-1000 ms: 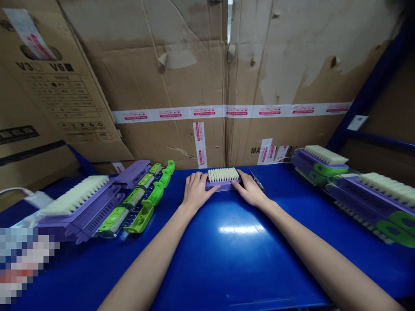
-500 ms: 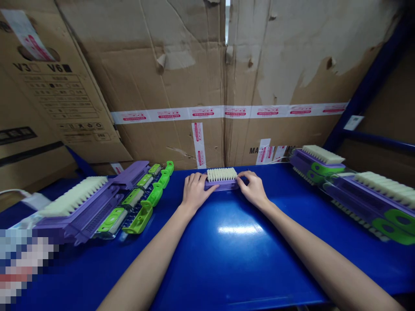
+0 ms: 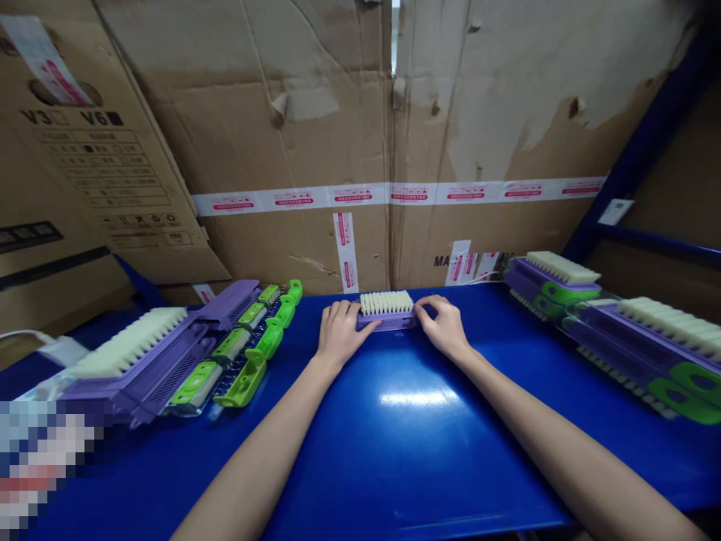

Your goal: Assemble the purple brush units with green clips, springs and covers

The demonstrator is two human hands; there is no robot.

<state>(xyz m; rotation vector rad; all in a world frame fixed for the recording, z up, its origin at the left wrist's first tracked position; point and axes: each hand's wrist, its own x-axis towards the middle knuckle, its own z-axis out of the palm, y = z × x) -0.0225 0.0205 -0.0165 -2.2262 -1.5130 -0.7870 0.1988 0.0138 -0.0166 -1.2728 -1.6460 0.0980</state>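
Observation:
A purple brush block [image 3: 388, 321] with cream bristle-like rows on top lies flat at the back of the blue table, between my two hands. My left hand [image 3: 342, 329] is closed on its left end, with the thumb along the front side and the fingers behind. At the right end, my right hand [image 3: 442, 323] has its thumb and index finger bent together against the block's edge. What the fingertips pinch there is too small to make out fully.
On the left stand a purple brush assembly [image 3: 163, 368], silver-and-green pieces [image 3: 230, 343] and bright green clips [image 3: 270, 338]. Further purple-green brush blocks [image 3: 642, 338] lie at right. Cardboard [image 3: 293, 150] walls the back; a blue frame post [image 3: 631, 150] rises at right.
My right hand has shifted very slightly to the right at the block's end. My left hand and the block have hardly moved.

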